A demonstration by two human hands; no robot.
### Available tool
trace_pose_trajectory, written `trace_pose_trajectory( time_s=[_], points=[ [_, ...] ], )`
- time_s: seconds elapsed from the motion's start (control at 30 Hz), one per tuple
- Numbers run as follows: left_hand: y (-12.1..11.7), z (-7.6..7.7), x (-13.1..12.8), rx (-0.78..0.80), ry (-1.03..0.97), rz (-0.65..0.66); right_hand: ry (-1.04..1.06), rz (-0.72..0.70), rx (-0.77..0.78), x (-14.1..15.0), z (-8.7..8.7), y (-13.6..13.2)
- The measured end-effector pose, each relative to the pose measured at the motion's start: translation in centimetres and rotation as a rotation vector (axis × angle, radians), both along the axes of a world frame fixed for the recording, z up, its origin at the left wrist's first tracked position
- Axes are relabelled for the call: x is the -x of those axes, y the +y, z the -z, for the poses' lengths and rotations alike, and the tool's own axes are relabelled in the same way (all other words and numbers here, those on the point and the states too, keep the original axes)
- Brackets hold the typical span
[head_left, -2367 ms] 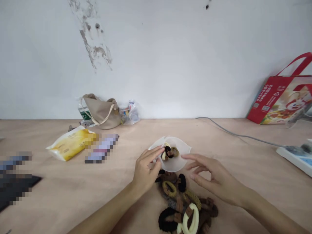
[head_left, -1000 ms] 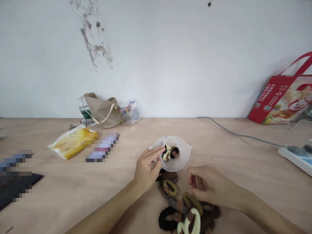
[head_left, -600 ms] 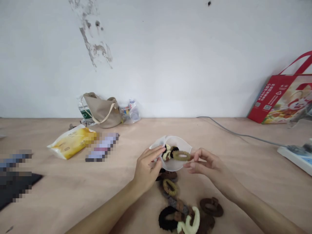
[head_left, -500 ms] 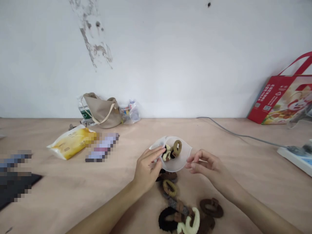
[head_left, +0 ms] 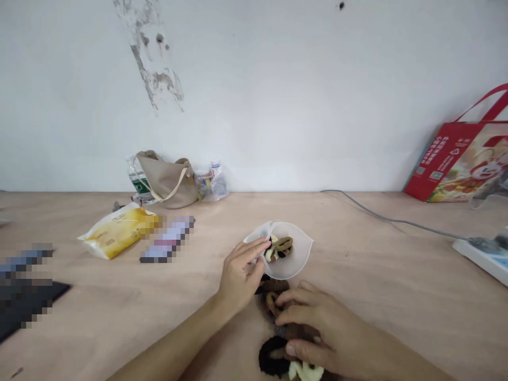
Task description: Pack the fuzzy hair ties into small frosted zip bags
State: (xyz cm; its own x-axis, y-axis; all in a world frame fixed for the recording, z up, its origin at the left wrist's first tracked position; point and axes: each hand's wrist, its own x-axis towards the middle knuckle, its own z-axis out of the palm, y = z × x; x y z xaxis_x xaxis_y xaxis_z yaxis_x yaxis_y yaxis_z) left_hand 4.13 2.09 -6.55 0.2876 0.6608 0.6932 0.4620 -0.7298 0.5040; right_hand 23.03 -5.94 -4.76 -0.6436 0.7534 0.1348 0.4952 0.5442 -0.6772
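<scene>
My left hand (head_left: 242, 272) pinches the left side of a frosted plastic pouch (head_left: 299, 256), whose mouth gapes toward me. Inside the pouch lie several hair ties, among them an olive-brown hair tie (head_left: 284, 246) on top and a cream one (head_left: 271, 256). My right hand (head_left: 317, 323) hovers over a heap of hair ties with its fingers apart, hiding part of the heap. Around its fingers show a black hair tie (head_left: 272, 357), a cream hair tie (head_left: 305, 372) and a dark brown one (head_left: 275, 286). Nothing is visibly gripped in it.
A yellow packet (head_left: 119, 233) and a purple phone-like thing (head_left: 169, 239) lie on the left. A beige bag (head_left: 166, 180) and a clear plastic bag (head_left: 214, 185) stand by the wall. On the right are a red bag (head_left: 460, 159), a grey cable (head_left: 381, 216) and a white power strip (head_left: 482, 262).
My right hand put an olive-brown hair tie into the pouch, let go, and moved back down over the heap. My left hand stays on the pouch.
</scene>
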Motion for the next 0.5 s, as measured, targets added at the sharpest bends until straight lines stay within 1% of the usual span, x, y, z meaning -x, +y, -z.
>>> trace_pose_trajectory(
  time_s=[0.07,0.13,0.23,0.33,0.4,0.43,0.5],
  points=[
    [0.0,0.0,0.0,-0.002,0.004,0.0,-0.029,0.001,-0.002,0.1,0.0,0.0],
    [-0.1,-0.1,0.0,-0.001,0.006,-0.001,-0.012,0.02,-0.007,0.1,0.1,0.0],
    [-0.1,-0.2,0.0,0.006,0.005,-0.002,0.116,0.057,0.009,-0.2,0.5,0.3],
    [-0.2,-0.3,0.0,0.013,0.007,0.0,0.306,0.181,-0.029,-0.9,1.3,0.8],
    [-0.2,-0.3,0.0,0.015,0.009,0.002,0.373,0.272,-0.063,-1.3,1.9,1.1],
    [-0.2,-0.3,0.0,0.012,0.008,0.004,0.376,0.292,-0.067,-1.4,2.1,1.2],
    [-0.2,-0.2,-0.1,0.008,0.006,0.006,0.331,0.269,-0.042,-1.4,2.0,1.2]
  ],
)
